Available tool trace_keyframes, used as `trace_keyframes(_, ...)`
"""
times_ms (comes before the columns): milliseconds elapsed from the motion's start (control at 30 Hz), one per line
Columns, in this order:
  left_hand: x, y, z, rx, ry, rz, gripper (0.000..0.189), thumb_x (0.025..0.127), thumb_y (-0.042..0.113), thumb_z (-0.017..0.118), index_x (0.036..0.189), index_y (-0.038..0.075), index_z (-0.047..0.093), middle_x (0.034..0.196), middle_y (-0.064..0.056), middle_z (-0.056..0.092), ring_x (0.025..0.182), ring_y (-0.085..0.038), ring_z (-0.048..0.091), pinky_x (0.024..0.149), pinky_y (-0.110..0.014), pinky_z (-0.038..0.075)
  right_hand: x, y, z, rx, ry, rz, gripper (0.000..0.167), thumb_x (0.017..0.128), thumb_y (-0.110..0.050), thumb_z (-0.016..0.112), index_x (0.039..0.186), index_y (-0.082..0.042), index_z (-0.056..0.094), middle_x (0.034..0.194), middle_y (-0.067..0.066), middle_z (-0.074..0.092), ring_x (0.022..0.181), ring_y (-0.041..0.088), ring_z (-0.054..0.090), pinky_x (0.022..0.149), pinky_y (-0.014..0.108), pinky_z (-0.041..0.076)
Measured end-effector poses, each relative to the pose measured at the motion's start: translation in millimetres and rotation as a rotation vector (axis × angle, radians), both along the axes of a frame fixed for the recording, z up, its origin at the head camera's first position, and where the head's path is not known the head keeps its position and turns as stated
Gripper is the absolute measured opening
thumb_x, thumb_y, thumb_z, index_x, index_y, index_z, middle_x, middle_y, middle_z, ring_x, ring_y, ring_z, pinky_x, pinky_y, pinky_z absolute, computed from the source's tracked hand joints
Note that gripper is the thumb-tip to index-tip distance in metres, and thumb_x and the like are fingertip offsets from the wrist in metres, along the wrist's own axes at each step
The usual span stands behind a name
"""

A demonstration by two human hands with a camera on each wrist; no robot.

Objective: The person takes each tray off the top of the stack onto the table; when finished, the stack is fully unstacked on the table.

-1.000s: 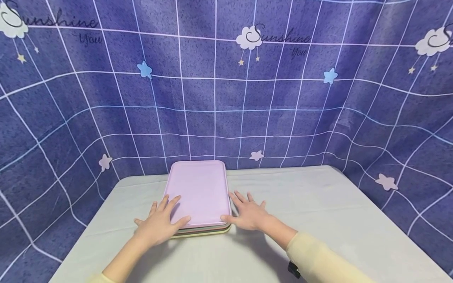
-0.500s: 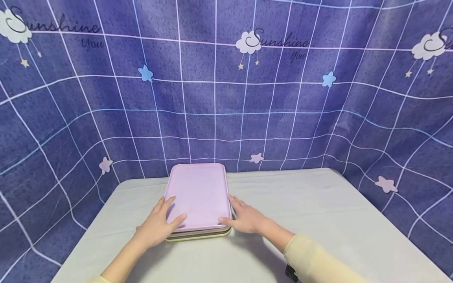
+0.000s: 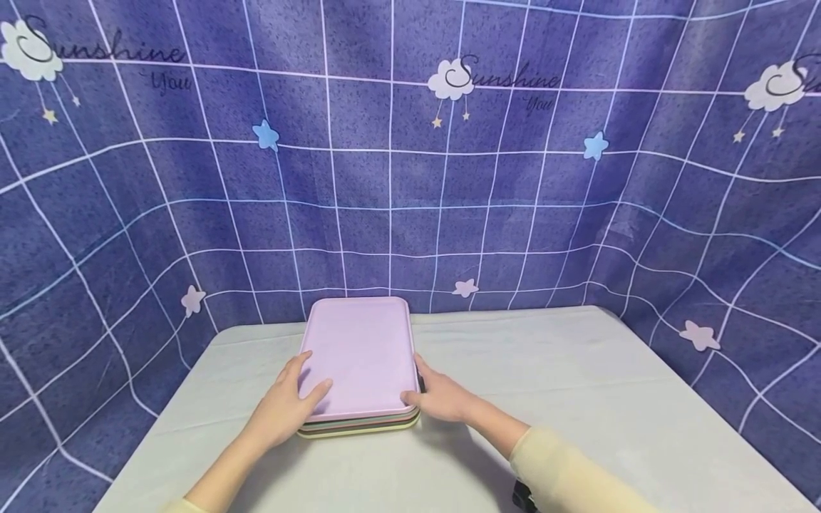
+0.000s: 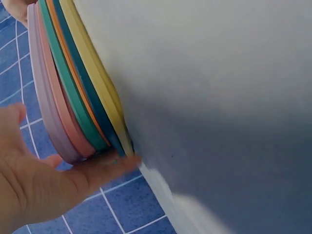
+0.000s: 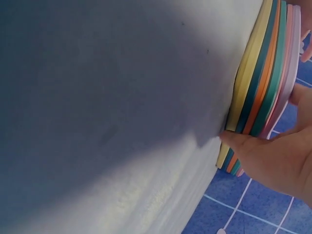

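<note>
A stack of shallow rectangular trays lies on the table, the light purple tray [image 3: 360, 349] on top. The left wrist view shows their edges: under the purple one come a pink tray [image 4: 62, 109], a green tray [image 4: 70, 90], a thin orange one, a dark blue one and a yellow tray [image 4: 97, 73] at the bottom. My left hand [image 3: 279, 407] touches the stack's left side near the front corner, fingers extended down along the edges, thumb over the top tray's rim. On the opposite side my right hand [image 3: 445, 395] lays its straight fingers along the edges, thumb at the front right corner.
A pale cloth covers the table [image 3: 545, 377]. Behind it and at both sides hangs a blue gridded curtain [image 3: 487, 221] with clouds and stars; the stack's far end lies close to it. A small black object [image 3: 523, 496] shows below the right sleeve.
Both hands have drawn inward against the stack's sides, their spread fingers coming together along the edges. The stack's front left corner shows more, and the view has tilted slightly upward.
</note>
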State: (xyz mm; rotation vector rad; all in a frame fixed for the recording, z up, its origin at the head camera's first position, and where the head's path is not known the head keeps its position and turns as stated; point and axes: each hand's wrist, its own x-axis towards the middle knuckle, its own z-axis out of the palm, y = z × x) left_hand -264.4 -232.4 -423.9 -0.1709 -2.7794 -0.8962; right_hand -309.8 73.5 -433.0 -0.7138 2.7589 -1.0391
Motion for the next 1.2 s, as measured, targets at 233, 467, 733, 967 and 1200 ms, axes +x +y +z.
trace_keyframes(233, -2.6, -0.4, -2.7, 0.058, -0.048, 0.056, 0.079, 0.103, 0.047, 0.051, 0.156, -0.004, 0.021, 0.150, -0.039, 0.035, 0.134, -0.056, 0.040, 0.110, -0.066, 0.034, 0.0, -4.2, -0.7, -0.110, -0.012, -0.044, 0.079, 0.094, -0.023, 0.060, 0.158, 0.003, 0.023, 0.141, 0.030, 0.054, 0.134, 0.044, 0.049, 0.114, 0.056, 0.036)
trace_keyframes(467, -4.8, -6.4, -3.9, 0.086, -0.105, 0.099, 0.074, 0.106, 0.041, 0.049, 0.152, -0.011, 0.023, 0.143, -0.042, 0.041, 0.129, -0.058, 0.044, 0.106, -0.066, 0.038, -1.9, -8.8, -0.8, -0.112, 0.001, -0.055, 0.078, 0.092, -0.018, 0.058, 0.157, 0.006, 0.023, 0.143, 0.031, 0.052, 0.135, 0.044, 0.047, 0.115, 0.055, 0.035)
trace_keyframes(733, -4.6, -9.2, -6.5, 0.087, -0.110, 0.087, 0.063, 0.105, 0.031, 0.048, 0.144, -0.017, 0.032, 0.138, -0.042, 0.047, 0.127, -0.058, 0.046, 0.106, -0.065, 0.039, 1.4, -9.0, 1.1, -0.143, -0.028, -0.059, 0.076, 0.093, -0.018, 0.057, 0.158, 0.004, 0.024, 0.146, 0.030, 0.048, 0.138, 0.045, 0.043, 0.116, 0.056, 0.032)
trace_keyframes(967, -6.2, -13.7, -11.0, 0.076, -0.125, 0.064, 0.055, 0.105, 0.017, 0.040, 0.148, -0.016, 0.029, 0.142, -0.042, 0.042, 0.132, -0.058, 0.041, 0.111, -0.066, 0.033, 1.5, -7.4, -3.1, -0.185, -0.056, -0.061, 0.073, 0.096, -0.022, 0.055, 0.159, 0.001, 0.026, 0.148, 0.028, 0.048, 0.139, 0.044, 0.042, 0.116, 0.057, 0.031)
trace_keyframes(1200, -6.5, -17.4, -11.2, 0.132, -0.147, 0.032, 0.053, 0.106, 0.013, 0.034, 0.153, -0.012, 0.027, 0.150, -0.036, 0.036, 0.139, -0.054, 0.033, 0.116, -0.064, 0.024, -1.3, -6.4, -4.9, -0.201, -0.070, -0.079, 0.073, 0.096, -0.023, 0.056, 0.159, -0.001, 0.026, 0.147, 0.028, 0.048, 0.139, 0.045, 0.041, 0.117, 0.057, 0.030)
